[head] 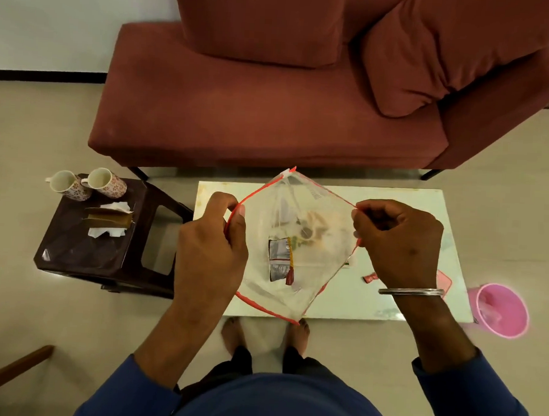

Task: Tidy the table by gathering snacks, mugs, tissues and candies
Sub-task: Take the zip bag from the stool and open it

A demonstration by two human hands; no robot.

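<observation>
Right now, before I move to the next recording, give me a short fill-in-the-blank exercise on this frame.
1. Both hands, the left hand and the right hand, hold open a clear ____ with red edges.
2. The two flowered mugs lie on the dark ____.
3. The bin on the floor at the table's right end is ____ in colour.
4. The right wrist wears a metal ____.

Missing words: bag; stool; pink; bangle
</observation>
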